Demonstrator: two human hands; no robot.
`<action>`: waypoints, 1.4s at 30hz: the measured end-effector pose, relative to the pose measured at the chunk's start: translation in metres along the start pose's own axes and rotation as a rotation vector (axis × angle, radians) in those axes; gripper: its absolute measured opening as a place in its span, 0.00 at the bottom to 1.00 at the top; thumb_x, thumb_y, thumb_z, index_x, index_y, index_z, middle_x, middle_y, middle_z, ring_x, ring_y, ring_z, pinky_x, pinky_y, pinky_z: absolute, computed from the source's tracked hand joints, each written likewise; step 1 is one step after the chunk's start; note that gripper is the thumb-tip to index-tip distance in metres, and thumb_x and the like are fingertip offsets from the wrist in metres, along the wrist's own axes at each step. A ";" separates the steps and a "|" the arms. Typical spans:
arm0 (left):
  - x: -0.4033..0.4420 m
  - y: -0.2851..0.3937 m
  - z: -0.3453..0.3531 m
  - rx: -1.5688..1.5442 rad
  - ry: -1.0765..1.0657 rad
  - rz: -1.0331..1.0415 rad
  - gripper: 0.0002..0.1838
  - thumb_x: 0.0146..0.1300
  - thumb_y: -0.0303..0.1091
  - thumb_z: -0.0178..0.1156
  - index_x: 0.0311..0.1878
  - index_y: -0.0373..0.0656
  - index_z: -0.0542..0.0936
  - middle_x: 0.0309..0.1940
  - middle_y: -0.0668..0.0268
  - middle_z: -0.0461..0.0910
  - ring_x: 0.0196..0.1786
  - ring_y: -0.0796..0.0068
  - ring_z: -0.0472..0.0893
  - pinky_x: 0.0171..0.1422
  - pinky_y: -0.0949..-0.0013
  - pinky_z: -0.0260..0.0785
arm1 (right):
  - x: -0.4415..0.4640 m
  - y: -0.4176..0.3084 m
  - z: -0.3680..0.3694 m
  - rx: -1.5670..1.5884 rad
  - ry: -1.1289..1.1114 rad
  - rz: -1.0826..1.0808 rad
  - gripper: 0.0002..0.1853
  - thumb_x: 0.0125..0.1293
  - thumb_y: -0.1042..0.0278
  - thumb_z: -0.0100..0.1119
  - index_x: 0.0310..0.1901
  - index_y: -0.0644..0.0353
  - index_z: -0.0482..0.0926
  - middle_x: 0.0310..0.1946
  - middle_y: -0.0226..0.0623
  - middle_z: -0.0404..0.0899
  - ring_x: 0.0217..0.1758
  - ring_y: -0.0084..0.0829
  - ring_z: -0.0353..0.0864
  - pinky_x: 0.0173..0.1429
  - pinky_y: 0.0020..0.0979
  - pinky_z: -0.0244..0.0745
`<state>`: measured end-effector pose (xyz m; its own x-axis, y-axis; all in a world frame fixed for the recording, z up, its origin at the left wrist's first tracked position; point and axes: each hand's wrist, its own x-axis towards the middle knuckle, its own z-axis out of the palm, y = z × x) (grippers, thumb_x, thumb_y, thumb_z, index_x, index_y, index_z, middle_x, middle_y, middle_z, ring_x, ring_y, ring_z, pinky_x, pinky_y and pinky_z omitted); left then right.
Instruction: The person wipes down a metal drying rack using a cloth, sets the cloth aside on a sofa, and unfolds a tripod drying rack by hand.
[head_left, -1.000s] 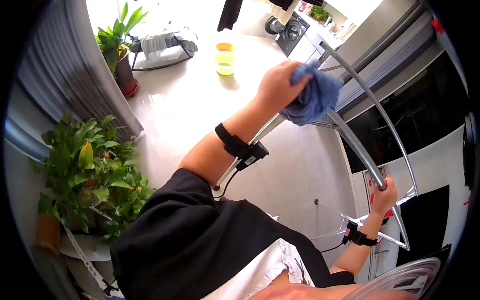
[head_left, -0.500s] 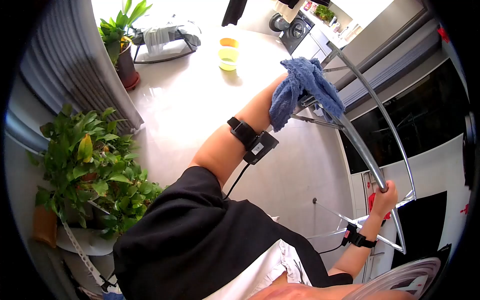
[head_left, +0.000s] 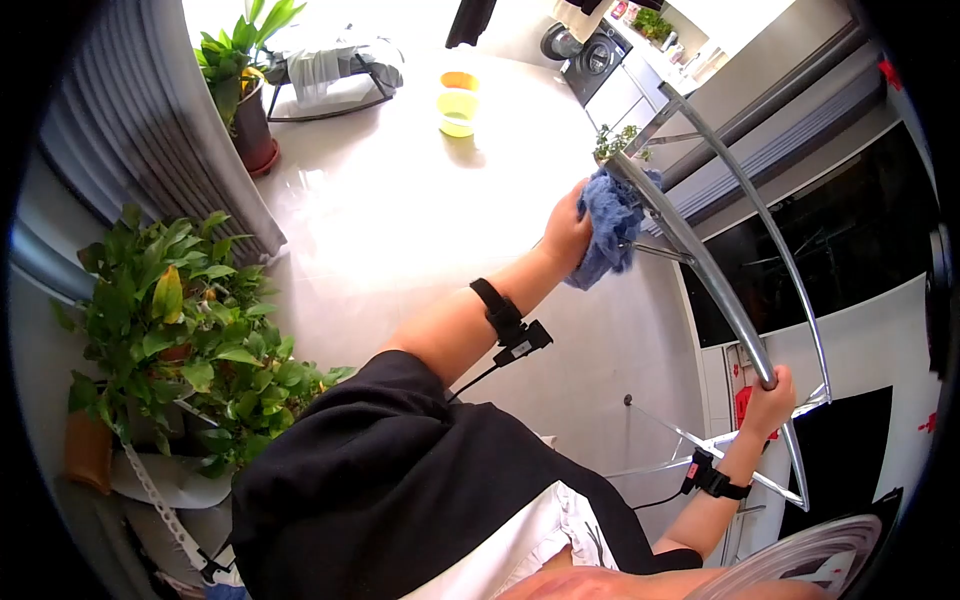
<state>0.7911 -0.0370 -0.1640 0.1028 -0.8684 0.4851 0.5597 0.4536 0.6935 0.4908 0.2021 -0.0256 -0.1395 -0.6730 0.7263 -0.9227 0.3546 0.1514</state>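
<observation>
My left hand (head_left: 570, 235) is closed on a bunched blue cloth (head_left: 608, 225), which rests against the side of a silver tubular metal frame (head_left: 715, 285) near its far upper end. Part of the cloth hangs below the tube, and some of my left fingers are hidden behind it. Farther down the same thick tube, my right hand (head_left: 770, 400) is wrapped round it near the lower bend. The frame is tilted, with thinner curved bars and crosspieces to the right. Both of my forearms wear black straps with small dark boxes and cables.
Leafy plants (head_left: 190, 340) crowd the left beside a grey curtain (head_left: 160, 130). A potted plant (head_left: 250, 120), a covered black-framed stand (head_left: 335, 80) and yellow tubs (head_left: 458, 110) stand farther off on the pale floor. A washing machine (head_left: 597, 62) is at the back; a large dark screen (head_left: 820, 230) is at right.
My left hand has drawn the cloth down and off the top of the tube to its near side, where it is more bunched. The tube's upper end now shows. My right hand stays put.
</observation>
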 end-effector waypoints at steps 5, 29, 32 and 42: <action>0.002 -0.010 -0.013 0.338 -0.086 0.120 0.16 0.56 0.33 0.59 0.49 0.43 0.74 0.37 0.56 0.80 0.41 0.58 0.79 0.49 0.67 0.70 | -0.001 0.004 0.004 0.016 0.039 -0.025 0.12 0.43 0.75 0.64 0.27 0.56 0.70 0.22 0.38 0.73 0.30 0.45 0.73 0.34 0.42 0.66; -0.020 0.018 -0.004 0.573 0.042 0.119 0.27 0.44 0.33 0.71 0.49 0.40 0.72 0.39 0.61 0.79 0.42 0.65 0.80 0.50 0.67 0.71 | -0.004 0.011 0.011 -0.012 0.086 -0.031 0.09 0.46 0.73 0.63 0.27 0.56 0.71 0.22 0.38 0.73 0.28 0.45 0.73 0.33 0.43 0.66; -0.021 -0.009 -0.016 0.530 -0.007 0.163 0.29 0.40 0.29 0.69 0.50 0.42 0.73 0.40 0.58 0.78 0.44 0.58 0.79 0.52 0.64 0.71 | -0.004 0.007 0.008 0.009 0.101 -0.038 0.09 0.46 0.74 0.62 0.27 0.57 0.71 0.22 0.38 0.73 0.27 0.45 0.73 0.32 0.43 0.66; -0.062 -0.114 -0.081 0.674 -0.078 -0.210 0.26 0.44 0.27 0.66 0.50 0.40 0.73 0.42 0.56 0.79 0.47 0.59 0.78 0.53 0.65 0.69 | -0.002 0.005 0.008 0.021 0.129 -0.095 0.11 0.49 0.67 0.66 0.28 0.57 0.72 0.23 0.37 0.73 0.27 0.43 0.72 0.31 0.40 0.66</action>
<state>0.7876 -0.0507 -0.3160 -0.0250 -0.9458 0.3239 -0.0720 0.3249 0.9430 0.4836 0.2005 -0.0316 -0.0054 -0.6130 0.7900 -0.9370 0.2791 0.2102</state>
